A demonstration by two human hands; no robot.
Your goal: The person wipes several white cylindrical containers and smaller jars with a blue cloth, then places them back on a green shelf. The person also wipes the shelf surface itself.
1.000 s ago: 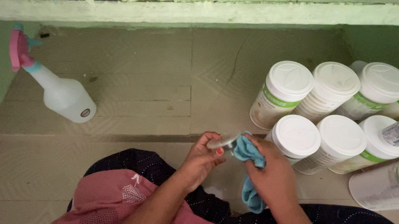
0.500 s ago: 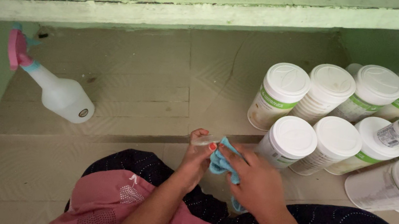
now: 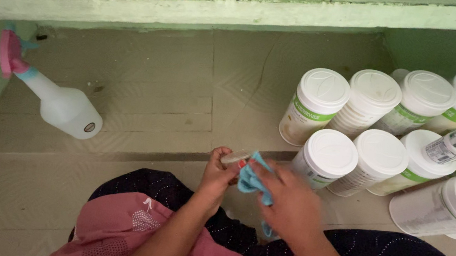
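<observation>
My left hand (image 3: pixel 220 174) pinches a small flat pale object (image 3: pixel 235 157), seen edge-on, just above my lap. My right hand (image 3: pixel 292 202) grips a light blue cloth (image 3: pixel 251 180) and presses it against that object. The cloth's tail hangs down below my right palm. Both hands sit close together, directly in front of the nearest white canister (image 3: pixel 326 159).
Several white lidded canisters with green labels (image 3: pixel 314 106) and one small white bottle (image 3: pixel 452 145) crowd the right side of the tiled floor. A white spray bottle with a pink trigger (image 3: pixel 55 97) stands at the left. A green wall ledge (image 3: pixel 209 14) runs across the back.
My right hand has moved left with the blue cloth, from beside the small object onto it. My left hand shifted slightly left too.
</observation>
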